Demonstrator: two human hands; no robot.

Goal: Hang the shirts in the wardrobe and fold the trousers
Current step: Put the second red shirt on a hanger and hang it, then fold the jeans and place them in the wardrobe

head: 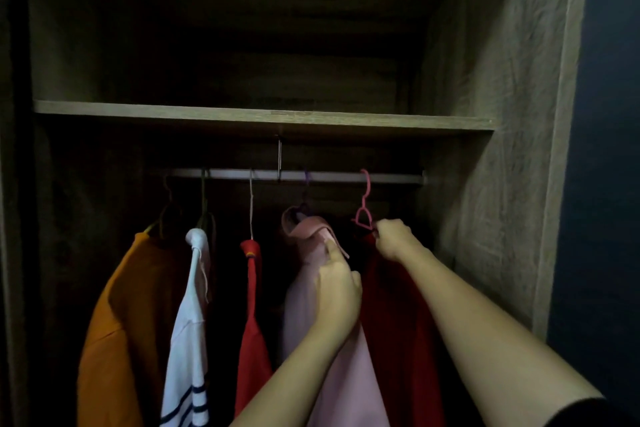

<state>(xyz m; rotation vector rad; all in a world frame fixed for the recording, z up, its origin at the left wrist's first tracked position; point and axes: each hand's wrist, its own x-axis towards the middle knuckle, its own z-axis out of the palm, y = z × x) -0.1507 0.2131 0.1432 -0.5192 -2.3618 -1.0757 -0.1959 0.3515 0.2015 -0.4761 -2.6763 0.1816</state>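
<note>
You're facing a dim wood-grain wardrobe interior w/ a shelf across, metal rail below; dark blue wall at right.

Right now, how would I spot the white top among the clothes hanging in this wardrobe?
Find the metal rail under the wooden shelf. Five garments hang from it; the white top is second from the left, between the orange shirt and a red one. It alone has dark stripes near its hem.

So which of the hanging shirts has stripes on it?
The white shirt, second from the left on the rail, between the orange shirt and the bright red shirt. It alone carries dark stripes near its hem; the others look plain.
</note>
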